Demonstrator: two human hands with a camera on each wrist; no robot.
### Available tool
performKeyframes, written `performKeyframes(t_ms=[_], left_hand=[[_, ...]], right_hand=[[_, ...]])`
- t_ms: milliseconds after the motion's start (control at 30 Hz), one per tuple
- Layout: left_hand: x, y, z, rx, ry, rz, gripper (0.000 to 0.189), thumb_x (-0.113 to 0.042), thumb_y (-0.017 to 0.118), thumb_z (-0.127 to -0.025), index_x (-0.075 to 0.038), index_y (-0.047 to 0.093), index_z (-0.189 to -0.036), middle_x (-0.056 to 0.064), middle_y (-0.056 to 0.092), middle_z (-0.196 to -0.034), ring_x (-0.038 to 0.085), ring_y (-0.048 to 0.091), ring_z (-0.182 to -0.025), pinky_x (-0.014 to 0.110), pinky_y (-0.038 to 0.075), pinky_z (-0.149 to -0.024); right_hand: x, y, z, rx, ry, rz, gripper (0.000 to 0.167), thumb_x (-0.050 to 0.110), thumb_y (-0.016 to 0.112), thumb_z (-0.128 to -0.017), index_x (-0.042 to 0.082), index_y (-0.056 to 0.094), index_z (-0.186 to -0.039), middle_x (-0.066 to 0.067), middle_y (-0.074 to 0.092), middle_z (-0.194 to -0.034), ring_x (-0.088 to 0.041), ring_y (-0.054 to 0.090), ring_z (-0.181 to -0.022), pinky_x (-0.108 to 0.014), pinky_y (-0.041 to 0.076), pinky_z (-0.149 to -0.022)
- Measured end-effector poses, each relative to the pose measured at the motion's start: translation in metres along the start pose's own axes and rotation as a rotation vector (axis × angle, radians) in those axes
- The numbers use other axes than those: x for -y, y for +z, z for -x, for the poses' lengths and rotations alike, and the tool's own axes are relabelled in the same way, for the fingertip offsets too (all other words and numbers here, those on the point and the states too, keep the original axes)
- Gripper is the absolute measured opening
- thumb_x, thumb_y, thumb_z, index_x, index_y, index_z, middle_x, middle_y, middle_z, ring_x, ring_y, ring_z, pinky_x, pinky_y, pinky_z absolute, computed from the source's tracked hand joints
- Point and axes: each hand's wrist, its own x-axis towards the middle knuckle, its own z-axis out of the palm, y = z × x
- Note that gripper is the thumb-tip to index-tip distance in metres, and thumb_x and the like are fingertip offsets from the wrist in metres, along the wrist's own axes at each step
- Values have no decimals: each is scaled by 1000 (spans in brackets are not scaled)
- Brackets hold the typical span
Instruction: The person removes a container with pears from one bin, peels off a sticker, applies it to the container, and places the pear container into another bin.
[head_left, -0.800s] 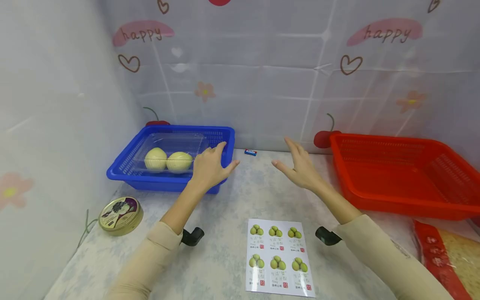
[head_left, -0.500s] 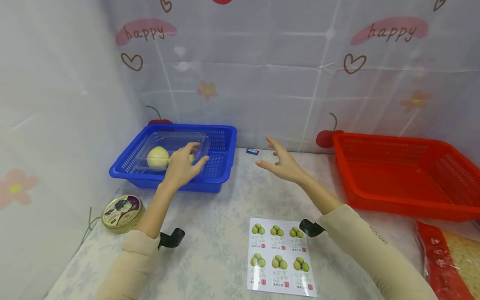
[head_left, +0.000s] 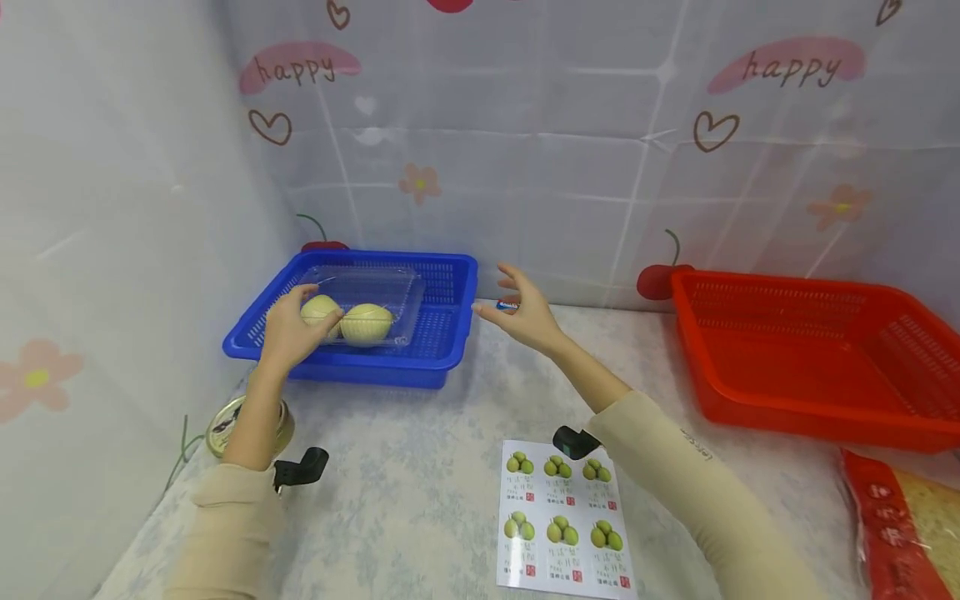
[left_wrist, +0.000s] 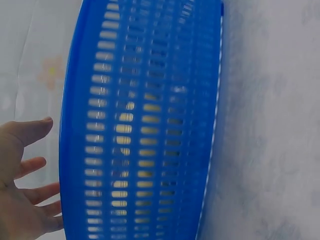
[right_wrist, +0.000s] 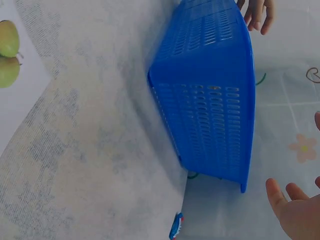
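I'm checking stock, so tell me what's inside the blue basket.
Inside the basket: a clear box with two pale round items. The left hand covers the box's near-left corner, hiding anything behind it.

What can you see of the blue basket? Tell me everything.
The blue basket is rectangular, apparently plastic, with slotted walls and a solid rim. It stands upright on the table, near the patterned backdrop, left of centre. Inside, a clear container holds two pale round items. The left hand is at the basket's left end, the right hand near its right; whether either touches is unclear.
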Motion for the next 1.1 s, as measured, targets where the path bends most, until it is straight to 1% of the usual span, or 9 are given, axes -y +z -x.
performKeyframes(t_ms=[167, 300, 400, 600, 700, 800, 933, 1000, 1100], left_hand=[[14, -11, -10, 88, -55, -11, 67, -33, 64, -88, 7, 39, -135, 35, 44, -130, 49, 40, -120, 63, 35, -95], [20, -17, -17, 161, -87, -25, 72, -38, 63, -89, 7, 35, -138, 35, 41, -134, 49, 37, -123, 63, 36, -95], [23, -20, -22, 188, -89, -39, 75, -38, 63, -88, 8, 33, -139, 35, 39, -136, 49, 37, -124, 63, 37, -95], [27, -20, -33, 228, -83, -51, 77, -36, 65, -88, 9, 31, -140, 36, 36, -138, 50, 35, -125, 63, 36, -95], [28, -18, -37, 260, -95, -53, 80, -38, 65, -87, 9, 29, -141, 36, 34, -138, 50, 34, -126, 63, 36, -95], [28, -17, -41, 275, -105, -53, 82, -39, 66, -86, 8, 29, -141, 36, 33, -140, 50, 34, -125, 63, 36, -95], [30, -15, -45, 275, -118, -82, 82, -37, 67, -85, 11, 29, -140, 36, 31, -141, 51, 32, -125, 62, 35, -97], [32, -15, -46, 291, -134, -103, 83, -36, 68, -85, 12, 28, -140, 37, 30, -141, 52, 31, -126, 62, 33, -99], [35, -15, -47, 326, -164, -125, 86, -37, 67, -85, 14, 25, -140, 38, 28, -141, 53, 27, -128, 62, 30, -101]], right_hand=[[11, 11, -13, 19, 39, -20, 79, 32, 69, -86, 15, 25, -149, -18, 39, -143, -36, 50, -120, -44, 47, -94], [17, 19, -24, 46, 65, -11, 80, 35, 69, -85, 16, 24, -149, -18, 40, -143, -34, 52, -120, -45, 49, -90], [19, 26, -32, 67, 90, -16, 81, 37, 69, -85, 17, 24, -150, -16, 40, -143, -31, 53, -119, -44, 50, -90], [25, 42, -49, 108, 139, -57, 83, 36, 69, -85, 18, 21, -150, -17, 36, -146, -30, 54, -119, -43, 48, -93], [26, 52, -55, 145, 162, -68, 86, 36, 70, -84, 19, 18, -151, -18, 32, -148, -32, 55, -117, -43, 49, -92], [28, 62, -58, 179, 179, -39, 89, 39, 69, -84, 20, 15, -152, -17, 27, -151, -32, 46, -126, -47, 44, -97], [30, 76, -60, 211, 190, 14, 92, 42, 69, -83, 19, 13, -152, -10, 21, -155, -28, 27, -139, -50, 34, -105], [30, 82, -60, 229, 197, 22, 93, 42, 69, -82, 18, 12, -152, -7, 19, -156, -28, 25, -140, -50, 32, -107], [31, 89, -59, 254, 212, 1, 94, 39, 70, -83, 18, 10, -153, -4, 15, -157, -27, 20, -142, -48, 30, -109]])
